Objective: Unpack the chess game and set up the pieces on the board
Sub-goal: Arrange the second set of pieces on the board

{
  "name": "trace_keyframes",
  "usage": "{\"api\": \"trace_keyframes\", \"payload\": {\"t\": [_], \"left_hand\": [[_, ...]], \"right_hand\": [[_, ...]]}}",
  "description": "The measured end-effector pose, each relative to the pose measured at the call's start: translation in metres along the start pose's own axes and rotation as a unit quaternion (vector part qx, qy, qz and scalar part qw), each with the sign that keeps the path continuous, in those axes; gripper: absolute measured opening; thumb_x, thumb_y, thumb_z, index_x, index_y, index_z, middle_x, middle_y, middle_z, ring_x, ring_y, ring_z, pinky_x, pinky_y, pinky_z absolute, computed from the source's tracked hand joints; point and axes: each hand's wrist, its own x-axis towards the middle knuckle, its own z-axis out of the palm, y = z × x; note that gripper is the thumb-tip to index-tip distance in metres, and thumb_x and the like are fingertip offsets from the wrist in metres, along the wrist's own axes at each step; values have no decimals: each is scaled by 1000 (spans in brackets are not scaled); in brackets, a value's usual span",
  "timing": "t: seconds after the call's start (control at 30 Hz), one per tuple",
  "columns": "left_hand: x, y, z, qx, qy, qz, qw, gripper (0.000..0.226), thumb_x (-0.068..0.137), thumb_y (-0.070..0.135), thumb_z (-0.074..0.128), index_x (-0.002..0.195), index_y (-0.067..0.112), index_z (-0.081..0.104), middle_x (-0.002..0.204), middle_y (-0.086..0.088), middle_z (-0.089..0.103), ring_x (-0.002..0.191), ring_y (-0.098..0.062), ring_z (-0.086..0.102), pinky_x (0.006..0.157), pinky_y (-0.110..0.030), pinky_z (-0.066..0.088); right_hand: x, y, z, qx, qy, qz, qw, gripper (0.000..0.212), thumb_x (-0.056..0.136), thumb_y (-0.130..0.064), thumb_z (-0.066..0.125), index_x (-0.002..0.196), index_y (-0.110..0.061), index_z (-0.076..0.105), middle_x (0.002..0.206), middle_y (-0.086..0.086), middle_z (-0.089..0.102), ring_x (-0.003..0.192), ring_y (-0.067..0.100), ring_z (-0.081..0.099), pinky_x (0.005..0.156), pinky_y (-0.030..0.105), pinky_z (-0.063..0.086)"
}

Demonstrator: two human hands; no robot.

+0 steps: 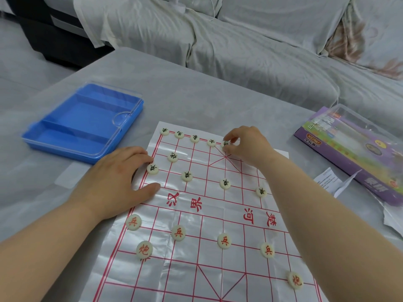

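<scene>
1. I read this location as a home living room.
2. A sofa (261, 51) under a loose grey cover fills the background, with a floral cushion (370, 35) at its right end.
3. A table (185, 94), also cloth-covered, stands just in front of it.
4. A purple game box (349, 153) and a paper chess board (196, 253) lie on that table.

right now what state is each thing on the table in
board, spread flat, creased
blue box, clear lid on, no pieces seen inside
purple box, lying flat, open or shut unclear
left hand, flat, pressing the board's left edge
held piece, on the far row
right hand, fingers pinching the held piece
black pieces, nine set down
red pieces, six set down
</scene>
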Motion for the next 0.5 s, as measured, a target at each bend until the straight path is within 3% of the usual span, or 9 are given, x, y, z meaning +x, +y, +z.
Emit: {"api": "trace_keyframes", "payload": {"t": [0.3, 0.5], "left_hand": [[0, 1, -1, -6, -8, -16, 1000, 70, 74, 57, 57, 135, 31, 33, 140, 12, 34, 127, -10, 34, 103, -27, 31], [-1, 2, -1, -8, -10, -33, 999, 74, 73, 58, 58, 136, 30, 31, 142, 10, 34, 128, -11, 33, 104, -28, 30]], "right_hand": [[-5, 5, -4, 19, 10, 3, 1000, 36, 86, -26, 60, 120, -18, 55, 112, 1, 60, 115, 18, 42, 83, 22, 32], [-18, 11, -15, 41, 66, 0, 997, 32, 87, -26, 58, 118, -18, 57, 110, -1, 60, 112, 15, 43, 81, 21, 32]]}}
